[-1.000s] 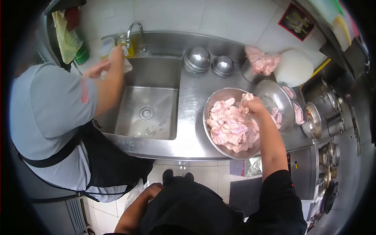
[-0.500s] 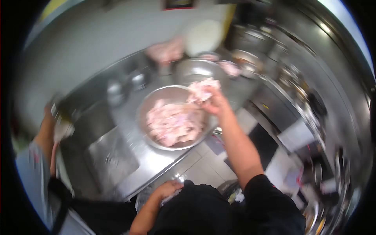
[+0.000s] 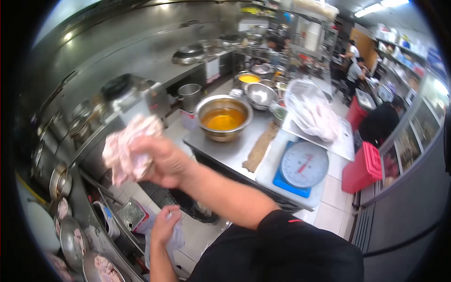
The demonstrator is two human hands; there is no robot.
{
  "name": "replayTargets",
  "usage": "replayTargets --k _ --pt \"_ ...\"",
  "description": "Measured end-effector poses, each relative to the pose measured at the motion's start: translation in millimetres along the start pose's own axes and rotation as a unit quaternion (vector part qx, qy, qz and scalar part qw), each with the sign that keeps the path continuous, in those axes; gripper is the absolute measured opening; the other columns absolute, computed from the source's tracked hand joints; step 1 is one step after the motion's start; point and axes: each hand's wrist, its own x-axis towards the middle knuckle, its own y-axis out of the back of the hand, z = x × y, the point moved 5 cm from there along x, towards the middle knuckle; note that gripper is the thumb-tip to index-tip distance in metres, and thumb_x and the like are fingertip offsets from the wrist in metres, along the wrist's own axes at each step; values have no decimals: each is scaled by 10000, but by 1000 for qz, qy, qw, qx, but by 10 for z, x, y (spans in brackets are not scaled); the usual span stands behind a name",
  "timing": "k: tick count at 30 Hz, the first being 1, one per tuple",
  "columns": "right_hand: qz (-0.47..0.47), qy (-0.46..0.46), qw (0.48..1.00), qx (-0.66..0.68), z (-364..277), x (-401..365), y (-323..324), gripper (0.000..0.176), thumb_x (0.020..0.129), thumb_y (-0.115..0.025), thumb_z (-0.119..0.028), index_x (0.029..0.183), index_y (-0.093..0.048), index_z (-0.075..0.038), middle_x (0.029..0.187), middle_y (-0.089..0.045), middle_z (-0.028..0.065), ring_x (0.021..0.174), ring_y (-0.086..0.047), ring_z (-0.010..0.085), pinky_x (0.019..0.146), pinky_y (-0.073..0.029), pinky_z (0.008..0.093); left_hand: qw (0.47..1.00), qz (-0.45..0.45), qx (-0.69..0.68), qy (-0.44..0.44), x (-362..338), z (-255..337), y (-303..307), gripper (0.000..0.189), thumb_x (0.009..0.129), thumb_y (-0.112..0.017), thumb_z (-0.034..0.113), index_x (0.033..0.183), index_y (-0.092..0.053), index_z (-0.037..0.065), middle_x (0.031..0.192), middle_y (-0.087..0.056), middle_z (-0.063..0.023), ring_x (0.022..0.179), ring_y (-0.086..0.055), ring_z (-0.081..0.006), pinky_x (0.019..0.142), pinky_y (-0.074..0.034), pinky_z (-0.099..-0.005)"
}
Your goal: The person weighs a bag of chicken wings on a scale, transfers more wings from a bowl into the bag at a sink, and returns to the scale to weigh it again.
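My right hand (image 3: 164, 162) is closed round a clump of pale pink raw meat (image 3: 127, 150) that looks like chicken, held up in the air. Lower down, in front of my body, my left hand (image 3: 165, 224) grips a clear plastic bag (image 3: 177, 239), which hangs beside the wrist. At the lower left, a metal bowl (image 3: 89, 268) has more of the same meat in it, partly cut off by the view's edge.
Ahead, a steel table (image 3: 188, 136) bears a pot of amber liquid (image 3: 225, 120), a blue dial scale (image 3: 304, 167) on a white board, a brown cloth (image 3: 260, 148) and a bag of pale meat (image 3: 314, 113). A red bin (image 3: 361, 167) and several people are at the right.
My view has swung right, from the sink counter to the scale table. My right hand has carried the meat away from above the large bowl. My left hand still has the bag.
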Motion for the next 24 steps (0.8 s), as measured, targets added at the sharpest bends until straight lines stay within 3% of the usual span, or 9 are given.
replayTargets --k 3,5,6,7,9,10,13,18,24 --pt "6 106 993 -54 -911 -565 3 435 845 -634 -174 1212 -510 23 1054 -644 161 882 -689 242 687 -614 354 985 -72 67 -139 552 931 -604 272 858 -680 174 1053 -650 -13 957 -647 -54 889 -593 -125 803 -481 -268" --pt "13 159 986 -50 -1441 -943 22 514 831 -654 -193 1250 -461 34 1081 -609 202 878 -685 286 671 -616 344 980 -138 -10 -140 835 1474 -1128 284 894 -655 230 1044 -646 -11 908 -654 -50 876 -593 -123 804 -472 -270" --pt "-14 176 980 -92 -1691 -1127 -12 561 827 -663 -217 1280 -438 27 1110 -598 207 908 -675 306 672 -619 346 974 -169 -19 -151 948 1704 -1388 375 932 -621 311 1124 -622 -12 909 -647 -42 849 -582 -109 807 -447 -251" --pt "50 212 973 -71 -1897 -1315 113 571 827 -666 -245 1284 -445 16 1115 -599 199 966 -661 333 676 -620 338 965 -189 -48 -177 1100 1873 -1682 418 936 -609 349 1133 -615 -20 911 -648 -34 891 -568 -106 834 -431 -249" --pt "82 258 954 -133 -2334 -1637 173 541 835 -656 -253 1264 -464 15 1119 -599 184 960 -662 321 665 -610 314 957 -198 -28 -210 1275 2237 -2179 463 924 -614 400 1141 -618 -9 950 -652 -37 922 -562 -109 854 -422 -247" --pt "82 279 949 -119 -2531 -1769 267 503 838 -639 -238 1239 -477 19 1115 -600 180 922 -665 325 662 -607 322 954 -203 -33 -218 1401 2326 -2430 472 919 -618 413 1142 -620 -3 964 -652 -37 921 -565 -108 845 -427 -245" --pt "180 332 919 -111 -2950 -2072 552 448 829 -627 -219 1194 -507 11 1104 -608 161 966 -636 370 699 -600 350 944 -258 -191 -77 1611 2523 -2961 426 883 -673 374 1093 -638 4 949 -664 -85 886 -595 -133 795 -473 -276" --pt "276 347 886 -135 -3183 -2281 1126 448 827 -618 -203 1205 -510 10 1124 -614 183 1016 -621 386 913 -540 492 925 -284 -234 -91 1788 2652 -3309 273 900 -644 253 1016 -613 8 874 -651 -72 750 -608 -131 682 -492 -275" --pt "386 313 850 -176 -3176 -2440 1406 342 819 -620 -126 1123 -543 8 1067 -633 169 931 -654 326 877 -545 503 891 -310 -319 -88 1934 2634 -3377 129 920 -592 155 953 -581 30 840 -641 -72 727 -622 -156 673 -507 -287"
